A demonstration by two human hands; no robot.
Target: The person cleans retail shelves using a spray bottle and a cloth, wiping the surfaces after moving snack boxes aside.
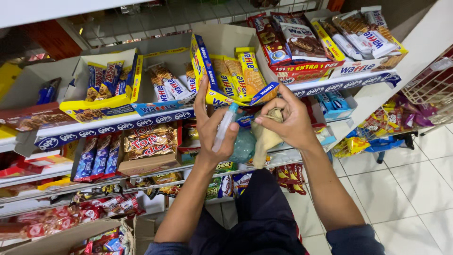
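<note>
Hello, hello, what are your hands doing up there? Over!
Left hand gripping clear spray bottle. Right hand pinching beige cloth. Both in front of yellow wafer box on snack shelf. Nothing blocking.

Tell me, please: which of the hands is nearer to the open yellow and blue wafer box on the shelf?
Left. The left hand, holding a spray bottle, touches the wafer box at its front flap. The right hand holds a beige cloth just below, apart from it.
</note>
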